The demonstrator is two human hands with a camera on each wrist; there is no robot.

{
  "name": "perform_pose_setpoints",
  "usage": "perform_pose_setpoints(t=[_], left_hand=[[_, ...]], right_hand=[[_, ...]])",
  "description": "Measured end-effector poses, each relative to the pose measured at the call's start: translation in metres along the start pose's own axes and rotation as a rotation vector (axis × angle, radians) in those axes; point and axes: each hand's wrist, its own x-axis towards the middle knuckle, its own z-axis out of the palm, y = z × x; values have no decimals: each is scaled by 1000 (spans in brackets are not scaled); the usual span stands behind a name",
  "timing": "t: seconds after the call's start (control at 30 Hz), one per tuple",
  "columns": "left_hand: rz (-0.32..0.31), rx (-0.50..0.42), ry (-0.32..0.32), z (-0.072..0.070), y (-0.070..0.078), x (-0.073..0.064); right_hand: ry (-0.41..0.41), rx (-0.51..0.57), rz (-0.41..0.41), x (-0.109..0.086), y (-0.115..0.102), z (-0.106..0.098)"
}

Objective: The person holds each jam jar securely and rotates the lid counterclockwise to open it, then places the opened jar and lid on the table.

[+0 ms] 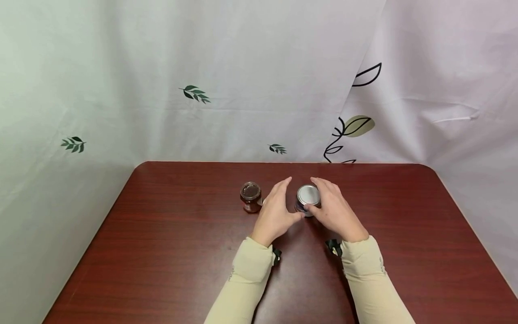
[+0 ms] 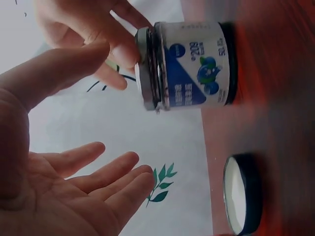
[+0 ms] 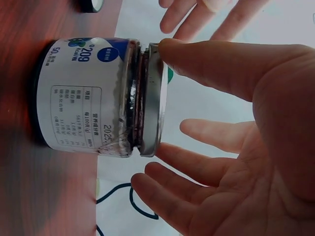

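A glass jam jar with a blueberry label and a silver lid stands upright on the table. My right hand is around the lid, the thumb at one side of its rim and a finger at the other. Its remaining fingers spread loosely. To the left of that jar, my left hand is held with fingers extended and nothing in it. Beyond the left hand is a second, dark reddish-brown jar. A round dark lid with a pale inner face lies on the table, mostly hidden behind my left hand in the head view.
The reddish-brown table has a rounded far edge. Behind it hangs a white cloth with leaf prints, which also runs along both sides.
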Motion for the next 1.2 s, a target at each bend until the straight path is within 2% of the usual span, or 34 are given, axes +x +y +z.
perform_pose_setpoints(t=[0.57, 0.97, 1.2], left_hand=[[-45, -2, -34, 18, -3, 3], [-43, 14, -38, 33, -5, 8], [-45, 7, -43, 38, -7, 11]], right_hand=[[-3, 8, -6, 2, 1, 9], [-40, 13, 42, 2, 2, 10], [-39, 13, 43, 2, 4, 10]])
